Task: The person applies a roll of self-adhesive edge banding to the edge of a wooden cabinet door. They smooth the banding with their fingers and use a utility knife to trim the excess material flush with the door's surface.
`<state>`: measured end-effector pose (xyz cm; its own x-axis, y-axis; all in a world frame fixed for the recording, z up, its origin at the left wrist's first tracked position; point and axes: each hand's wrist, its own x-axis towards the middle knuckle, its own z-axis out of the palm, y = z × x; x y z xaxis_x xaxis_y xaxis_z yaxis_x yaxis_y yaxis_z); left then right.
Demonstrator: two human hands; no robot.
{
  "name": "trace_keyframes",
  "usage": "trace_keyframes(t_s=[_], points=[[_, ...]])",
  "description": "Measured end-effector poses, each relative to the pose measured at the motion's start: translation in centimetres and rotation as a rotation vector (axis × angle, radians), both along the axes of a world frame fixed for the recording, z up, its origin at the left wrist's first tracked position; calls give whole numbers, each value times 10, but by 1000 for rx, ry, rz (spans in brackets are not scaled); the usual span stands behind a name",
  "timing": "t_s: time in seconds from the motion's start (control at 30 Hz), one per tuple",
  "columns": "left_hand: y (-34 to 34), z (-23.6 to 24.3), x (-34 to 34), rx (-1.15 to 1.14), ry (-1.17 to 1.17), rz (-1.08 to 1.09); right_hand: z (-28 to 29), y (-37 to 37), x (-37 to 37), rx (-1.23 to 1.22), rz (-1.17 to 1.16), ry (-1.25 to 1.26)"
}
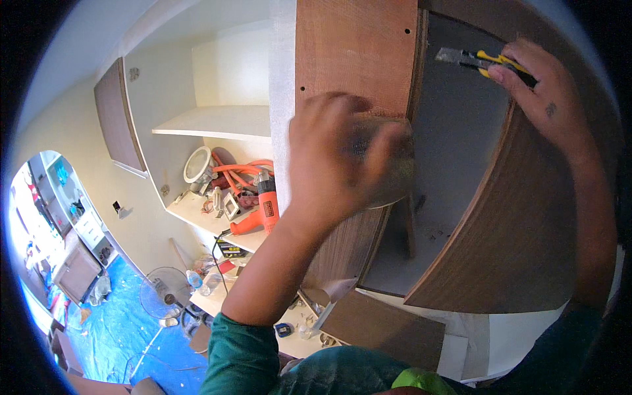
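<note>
The right hand (545, 95) gripped a yellow-and-black utility knife (492, 64) before a cabinet interior (454, 125). The left hand (332, 164), its grip too blurred to tell, overlapped a translucent piece (398, 174) before a reddish panel (359, 52). Farther left, an orange heat gun (266, 205) rested on a shelf (185, 206).

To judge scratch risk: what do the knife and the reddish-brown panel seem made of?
Knife: thin grey blade, likely metal by its shine; handle probably hard plastic, evenly coloured yellow and black. Panel: looks like plywood or wood veneer, matte, with fine grain.
</note>
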<state>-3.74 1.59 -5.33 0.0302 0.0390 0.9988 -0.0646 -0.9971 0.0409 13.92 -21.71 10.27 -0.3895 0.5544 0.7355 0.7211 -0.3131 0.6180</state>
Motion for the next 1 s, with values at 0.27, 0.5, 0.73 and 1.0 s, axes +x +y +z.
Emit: trace_keyframes(t_s=[0.27, 0.5, 0.73, 1.0], points=[[-24, -5, 42, 28, 190, 190, -22, 8, -27, -60, -84, 287], [-20, -25, 37, 147, 177, 193, -33, 19, -20, -39, 0, 170], [-1, -36, 38, 249, 146, 162, -38, 27, -31, -105, -9, 195], [8, -39, 36, 309, 142, 156, -39, 50, -30, -259, -44, 225]])
